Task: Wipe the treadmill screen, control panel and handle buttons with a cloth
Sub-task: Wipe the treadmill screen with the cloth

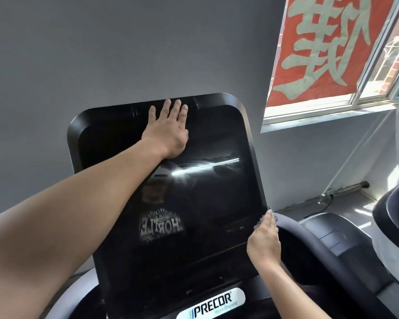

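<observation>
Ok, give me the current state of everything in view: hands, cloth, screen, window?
left hand: open, flat on the screen's top
right hand: pressing the cloth to the screen's right edge
cloth: dark, mostly hidden under the hand
treadmill screen: off, black, reflective
window: slid partly open

Left hand (167, 132) flat; right hand (264, 240) curled.

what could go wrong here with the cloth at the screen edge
1. The left hand lies bare and flat on the top of the screen, so it will likely leave fresh prints on glass that already shows a streak.
2. The right hand presses the cloth at the right edge with only scraps showing; it could slip off behind the screen.
3. Leaning on the top could tilt the screen.
</observation>
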The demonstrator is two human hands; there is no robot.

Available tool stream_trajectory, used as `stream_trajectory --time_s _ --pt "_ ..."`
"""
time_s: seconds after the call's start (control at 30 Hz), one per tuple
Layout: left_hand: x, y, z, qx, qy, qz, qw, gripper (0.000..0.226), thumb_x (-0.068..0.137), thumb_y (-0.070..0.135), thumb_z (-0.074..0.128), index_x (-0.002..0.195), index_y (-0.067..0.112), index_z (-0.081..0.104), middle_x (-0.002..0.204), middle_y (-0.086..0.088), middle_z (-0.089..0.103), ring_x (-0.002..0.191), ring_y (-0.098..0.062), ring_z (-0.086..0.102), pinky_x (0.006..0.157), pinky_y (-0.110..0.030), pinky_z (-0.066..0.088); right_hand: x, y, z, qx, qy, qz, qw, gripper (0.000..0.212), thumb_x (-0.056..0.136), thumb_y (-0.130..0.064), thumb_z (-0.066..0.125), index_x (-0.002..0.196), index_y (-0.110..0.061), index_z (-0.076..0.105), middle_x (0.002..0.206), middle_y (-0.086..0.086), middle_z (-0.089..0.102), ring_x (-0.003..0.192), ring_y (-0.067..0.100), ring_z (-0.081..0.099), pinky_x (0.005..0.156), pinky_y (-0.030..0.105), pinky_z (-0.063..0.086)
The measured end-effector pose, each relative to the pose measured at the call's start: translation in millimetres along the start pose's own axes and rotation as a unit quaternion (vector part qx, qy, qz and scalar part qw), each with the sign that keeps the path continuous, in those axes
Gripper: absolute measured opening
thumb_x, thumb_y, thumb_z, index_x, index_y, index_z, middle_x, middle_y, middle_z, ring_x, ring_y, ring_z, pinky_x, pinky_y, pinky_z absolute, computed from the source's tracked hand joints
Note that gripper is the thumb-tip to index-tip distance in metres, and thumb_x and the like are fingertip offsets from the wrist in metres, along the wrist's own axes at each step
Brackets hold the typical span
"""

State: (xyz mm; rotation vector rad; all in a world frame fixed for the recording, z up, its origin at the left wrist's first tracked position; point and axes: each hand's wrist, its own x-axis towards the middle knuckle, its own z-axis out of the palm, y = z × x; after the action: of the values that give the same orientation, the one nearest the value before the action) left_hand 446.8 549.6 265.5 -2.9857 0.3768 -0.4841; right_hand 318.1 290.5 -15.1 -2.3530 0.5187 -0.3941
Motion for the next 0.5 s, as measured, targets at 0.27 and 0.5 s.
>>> stream_trajectory --time_s 0.27,0.5 --pt "-79 45 46 -0.074 0.054 0.124 0.988 0.061 0.107 0.029 0.039 0.164 0.013 0.026 0.174 -0.004 0.02 0.161 -0.02 0.012 0.129 -0.053 0.015 -14 -19 -1 0.125 0.055 0.178 0.974 0.061 0.102 -0.012 0.052 0.162 -0.018 0.038 0.155 0.015 0.053 0.14 0.039 0.05 0.116 0.045 0.042" --pt "-178 106 124 -0.172 -0.072 0.263 0.946 0.06 0.103 0.015 0.045 0.162 0.012 0.034 0.172 -0.008 0.026 0.16 -0.022 0.017 0.131 -0.043 0.013 -62 -59 38 0.139 0.004 0.124 0.982 0.063 0.104 -0.001 0.046 0.159 0.011 0.019 0.169 0.031 0.017 0.16 0.041 0.013 0.131 0.048 0.01"
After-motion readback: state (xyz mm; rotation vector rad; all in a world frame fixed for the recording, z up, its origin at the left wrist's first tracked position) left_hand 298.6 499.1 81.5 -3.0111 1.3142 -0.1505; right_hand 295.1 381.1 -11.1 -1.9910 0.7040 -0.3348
